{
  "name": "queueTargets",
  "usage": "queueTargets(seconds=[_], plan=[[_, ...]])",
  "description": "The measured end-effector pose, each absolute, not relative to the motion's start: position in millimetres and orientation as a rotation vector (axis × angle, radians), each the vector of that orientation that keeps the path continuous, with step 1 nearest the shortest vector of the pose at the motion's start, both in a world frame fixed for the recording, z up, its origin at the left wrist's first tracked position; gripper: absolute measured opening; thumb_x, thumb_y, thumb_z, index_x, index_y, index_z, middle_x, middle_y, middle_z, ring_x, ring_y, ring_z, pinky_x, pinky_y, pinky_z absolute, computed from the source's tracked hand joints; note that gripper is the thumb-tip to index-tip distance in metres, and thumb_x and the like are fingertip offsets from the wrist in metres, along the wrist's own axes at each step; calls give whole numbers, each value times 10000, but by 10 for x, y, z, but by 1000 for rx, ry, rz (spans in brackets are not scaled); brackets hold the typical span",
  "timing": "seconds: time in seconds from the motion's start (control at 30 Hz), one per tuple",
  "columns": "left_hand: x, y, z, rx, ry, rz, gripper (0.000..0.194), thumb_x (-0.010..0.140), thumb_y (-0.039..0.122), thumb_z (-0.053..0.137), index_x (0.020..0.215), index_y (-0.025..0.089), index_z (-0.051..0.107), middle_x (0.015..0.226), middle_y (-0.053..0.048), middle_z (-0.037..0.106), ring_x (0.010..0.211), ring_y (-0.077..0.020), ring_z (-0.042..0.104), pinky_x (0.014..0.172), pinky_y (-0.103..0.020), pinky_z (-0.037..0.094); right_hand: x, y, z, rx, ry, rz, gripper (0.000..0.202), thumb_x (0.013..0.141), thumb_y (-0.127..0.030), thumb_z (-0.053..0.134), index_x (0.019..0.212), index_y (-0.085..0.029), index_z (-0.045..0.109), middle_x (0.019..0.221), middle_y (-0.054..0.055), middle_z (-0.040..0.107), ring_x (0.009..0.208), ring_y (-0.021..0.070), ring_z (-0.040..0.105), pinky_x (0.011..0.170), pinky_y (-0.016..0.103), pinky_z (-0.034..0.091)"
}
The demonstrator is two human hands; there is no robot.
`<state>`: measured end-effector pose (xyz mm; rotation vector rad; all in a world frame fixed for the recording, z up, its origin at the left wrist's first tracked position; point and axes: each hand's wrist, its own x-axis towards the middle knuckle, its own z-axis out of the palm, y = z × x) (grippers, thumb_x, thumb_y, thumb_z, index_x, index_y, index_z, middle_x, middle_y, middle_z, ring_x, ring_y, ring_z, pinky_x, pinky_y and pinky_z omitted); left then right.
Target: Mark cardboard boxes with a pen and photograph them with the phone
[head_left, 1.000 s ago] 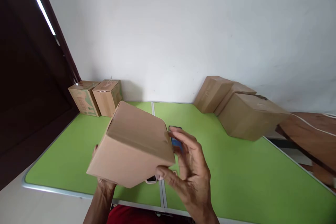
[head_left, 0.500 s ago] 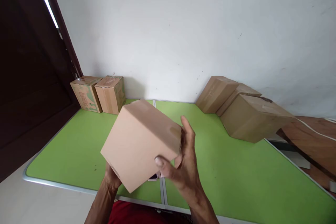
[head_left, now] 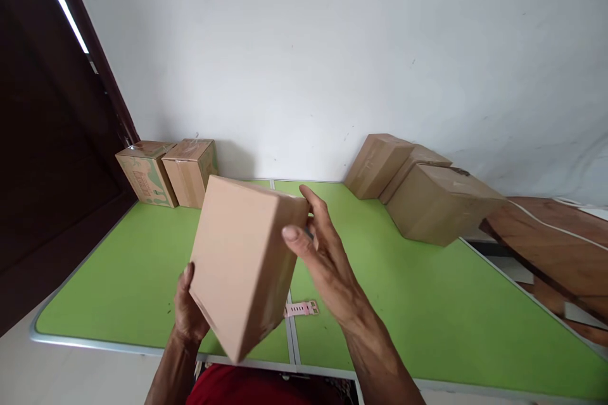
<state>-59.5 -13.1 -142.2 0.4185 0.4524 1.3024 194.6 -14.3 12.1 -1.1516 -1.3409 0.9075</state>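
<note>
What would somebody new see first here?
Probably the big tilted box, held up between two hands over the bright green table. Next, perhaps the pink strap lying just right of the box, near the table's front edge.

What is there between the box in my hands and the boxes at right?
Your right hand, then bare green table, in the head view.

On my left, two brown cardboard boxes with green print (head_left: 190, 174) stand side by side on the green metal-rimmed counter (head_left: 380, 304), near a dark brown door (head_left: 47, 107). To my right I see three plain brown cardboard boxes (head_left: 427, 202) grouped by the white wall (head_left: 285, 44). A pink perforated strap (head_left: 299, 309) lies across the grey seam (head_left: 293, 342); a white cable (head_left: 546, 224) runs beyond.
</note>
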Motion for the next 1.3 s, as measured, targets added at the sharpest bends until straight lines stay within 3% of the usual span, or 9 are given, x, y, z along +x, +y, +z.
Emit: queueTargets(seconds=[0.1, 0.17, 0.3, 0.47, 0.6, 0.7, 0.8, 1.07, 1.3], plan=[[-648, -92, -1269, 414, 410, 1175, 596, 972, 628, 681, 1400, 223, 767, 1053, -122, 885, 1166, -399, 814, 1119, -553, 612, 2145, -98, 105, -1099, -1541, 690, 836, 1019, -674, 622, 1739, -415, 284, 1791, 127, 332, 1551, 440, 497, 1073, 687, 619], [-678, -63, -1188, 400, 377, 1128, 577, 998, 660, 638, 1362, 236, 780, 983, -96, 887, 1062, -352, 845, 1064, -537, 645, 2257, -43, 134, -1092, -1690, 366, 846, 1058, -439, 650, 1765, -442, 185, 1817, 107, 251, 1587, 436, 451, 1114, 682, 604], [-650, -21, -1067, 393, 432, 1077, 590, 981, 713, 639, 1236, 210, 814, 998, -115, 876, 1107, -366, 823, 961, -539, 682, 2257, 57, 281, -999, -2039, -192, 1165, 920, -34, 734, 1774, -472, 75, 1876, 44, 69, 1680, 494, 240, 1256, 774, 433], [-616, 50, -864, 433, 579, 996, 648, 900, 750, 727, 1176, 173, 832, 1116, -177, 854, 1273, -457, 742, 1078, -637, 594, 2038, 70, 393, -765, -2430, -418, 1321, 768, 209, 644, 1760, -490, 121, 1843, -5, 282, 1696, 438, 239, 1329, 820, 261], [-701, 100, -725, 540, 699, 950, 816, 860, 822, 730, 1356, 175, 774, 1264, -211, 821, 1316, -453, 724, 1125, -647, 557, 2066, 106, 256, -779, -2549, -389, 1291, 781, 130, 696, 1769, -448, 98, 1769, 58, 432, 1628, 436, 374, 1311, 756, 365], [-719, 87, -668, 664, 714, 982, 978, 880, 953, 534, 1332, 124, 790, 1334, -206, 798, 1431, -465, 640, 1205, -640, 468, 2177, 209, 56, -834, -2442, -231, 1321, 819, -205, 904, 1780, -360, 11, 1657, 197, 501, 1467, 501, 502, 1172, 788, 481], [-632, 44, -631, 805, 710, 1151, 907, 879, 934, 572, 1331, 183, 804, 1422, -144, 774, 1543, -446, 530, 1293, -605, 364, 2262, 286, -150, -845, -2235, 28, 1475, 673, -530, 1003, 1767, -320, 36, 1582, 216, 492, 1387, 502, 517, 1081, 763, 547], [-495, -7, -468, 936, 631, 1361, 919, 771, 888, 761, 1385, 205, 789, 1470, -161, 745, 1609, -444, 438, 1321, -564, 384, 2361, 128, -333, -867, -2040, 342, 1354, 701, -466, 974, 1750, -331, 131, 1603, 189, 436, 1393, 462, 516, 1026, 617, 613], [-499, -58, -250, 1066, 758, 1418, 789, 835, 694, 825, 1435, 192, 723, 1433, -163, 745, 1381, -467, 649, 1111, -528, 580, 2368, 114, -186, -878, -1990, 809, 1137, 723, -440, 976, 1694, -360, 390, 1629, 131, 531, 1441, 406, 561, 1107, 584, 590]])
